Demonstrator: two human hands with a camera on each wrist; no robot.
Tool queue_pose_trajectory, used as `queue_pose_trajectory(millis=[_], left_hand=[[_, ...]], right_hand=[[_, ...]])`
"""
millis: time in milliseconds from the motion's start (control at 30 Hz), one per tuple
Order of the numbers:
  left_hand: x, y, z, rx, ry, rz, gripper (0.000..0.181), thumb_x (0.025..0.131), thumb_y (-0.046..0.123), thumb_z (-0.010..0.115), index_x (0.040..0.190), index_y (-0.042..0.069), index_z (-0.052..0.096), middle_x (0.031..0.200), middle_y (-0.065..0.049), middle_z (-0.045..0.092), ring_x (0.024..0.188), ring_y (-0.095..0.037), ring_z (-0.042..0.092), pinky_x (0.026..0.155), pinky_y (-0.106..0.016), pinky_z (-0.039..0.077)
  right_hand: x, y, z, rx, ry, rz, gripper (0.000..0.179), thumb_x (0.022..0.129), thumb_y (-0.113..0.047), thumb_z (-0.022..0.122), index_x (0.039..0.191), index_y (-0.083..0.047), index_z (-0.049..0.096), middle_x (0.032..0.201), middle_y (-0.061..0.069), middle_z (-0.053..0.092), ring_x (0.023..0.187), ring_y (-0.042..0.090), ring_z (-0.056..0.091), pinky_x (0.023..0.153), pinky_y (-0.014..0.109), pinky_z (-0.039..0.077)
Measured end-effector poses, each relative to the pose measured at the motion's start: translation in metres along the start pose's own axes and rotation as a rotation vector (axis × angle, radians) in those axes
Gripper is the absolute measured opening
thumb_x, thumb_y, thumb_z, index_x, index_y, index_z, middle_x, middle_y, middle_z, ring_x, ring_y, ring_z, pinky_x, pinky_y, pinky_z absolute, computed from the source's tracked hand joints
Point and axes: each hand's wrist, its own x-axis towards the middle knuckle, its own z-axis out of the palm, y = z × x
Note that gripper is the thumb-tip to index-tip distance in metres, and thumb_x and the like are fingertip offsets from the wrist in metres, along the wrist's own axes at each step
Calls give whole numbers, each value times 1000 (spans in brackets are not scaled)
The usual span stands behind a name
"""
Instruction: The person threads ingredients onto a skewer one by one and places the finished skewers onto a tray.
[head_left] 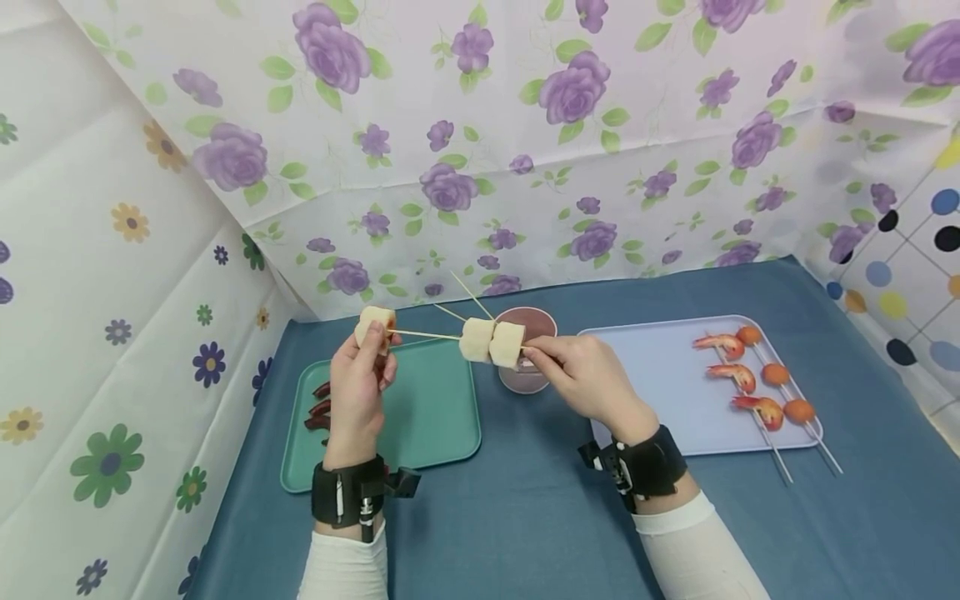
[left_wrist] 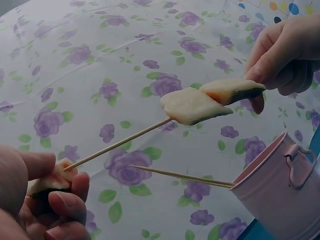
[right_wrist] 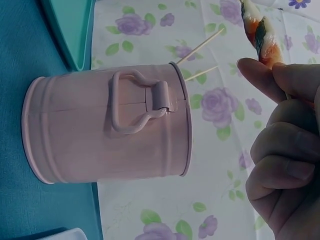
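My right hand point(head_left: 588, 379) pinches the near end of a thin wooden skewer point(head_left: 423, 334). Two thick pale slices, one point(head_left: 476, 339) beside another point(head_left: 507, 344), are threaded on it close to the fingers; dark skin and orange patches show on them in the wrist views. A third pale slice point(left_wrist: 37, 185), dark underneath, is held between the thumb and fingers of my left hand point(head_left: 358, 392). At this slice the skewer's tip meets the pale flesh; how deep it goes I cannot tell. Behind the slices stands a pink metal bucket point(right_wrist: 105, 125) with bare skewers point(left_wrist: 185, 177) leaning out.
On the left lies a green tray point(head_left: 435, 408) with several dark reddish-brown pieces point(head_left: 320, 407), partly behind my left hand. A pale lilac tray point(head_left: 660, 392) on the right carries skewered shrimp point(head_left: 759, 408) and orange balls point(head_left: 798, 410), stick ends jutting over its front edge. Flowered cloth point(head_left: 450, 187) hangs behind.
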Motion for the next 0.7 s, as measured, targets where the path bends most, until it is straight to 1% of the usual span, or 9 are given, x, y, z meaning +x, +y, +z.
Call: queue_pose_trajectory(millis=[133, 200, 300, 433, 500, 533, 633, 700], left_hand=[[-2, -4, 6, 30, -15, -11, 29, 112, 32, 60, 113, 5, 70, 92, -3, 69, 53, -9, 42, 51, -23, 29], [-4, -6, 10, 50, -33, -20, 30, 113, 32, 60, 118, 6, 71, 93, -2, 69, 53, -9, 42, 51, -23, 28], [-6, -10, 16, 63, -60, -35, 34, 113, 33, 60, 124, 3, 71, 94, -1, 70, 54, -10, 42, 52, -23, 29], [-9, -14, 23, 85, -85, -52, 34, 113, 33, 60, 124, 3, 71, 95, -1, 70, 55, -11, 45, 53, -23, 30], [-10, -16, 26, 102, -98, -56, 31, 113, 32, 60, 121, 4, 72, 95, -1, 71, 56, -11, 47, 53, -23, 31], [-10, -16, 28, 107, -110, -55, 31, 113, 31, 60, 121, 3, 72, 95, -1, 71, 57, -11, 48, 53, -23, 31], [-11, -17, 32, 125, -143, -68, 30, 112, 30, 61, 112, 1, 71, 95, -1, 72, 59, -12, 51, 53, -24, 33], [-12, -17, 35, 131, -157, -76, 29, 112, 30, 62, 106, 2, 70, 93, 0, 72, 60, -12, 52, 53, -24, 34]], right_hand=[[0, -2, 0, 2, -1, -13, 16, 107, -23, 69, 94, -17, 76, 65, -11, 49, 57, 8, 45, 57, 32, 39], [0, -3, 1, 6, -3, -19, 15, 107, -22, 69, 95, -16, 76, 65, -11, 49, 56, 7, 45, 57, 31, 39], [0, -4, 2, 12, -4, -17, 16, 107, -23, 69, 94, -16, 76, 65, -11, 48, 56, 7, 45, 56, 31, 39], [0, -4, 2, 13, -2, -10, 17, 107, -23, 69, 93, -16, 76, 64, -11, 48, 56, 7, 45, 56, 31, 39], [0, -4, 2, 12, -2, -9, 16, 107, -23, 69, 94, -16, 76, 65, -11, 49, 56, 7, 45, 56, 31, 39], [0, -3, 2, 12, -4, -8, 16, 107, -23, 69, 95, -16, 76, 65, -11, 49, 56, 7, 45, 56, 31, 39], [0, -3, 2, 17, -11, -10, 16, 108, -23, 68, 95, -16, 77, 65, -11, 49, 56, 6, 45, 56, 31, 39], [0, -3, 2, 21, -13, -8, 17, 108, -23, 68, 94, -16, 76, 65, -11, 48, 56, 6, 45, 56, 31, 39]])
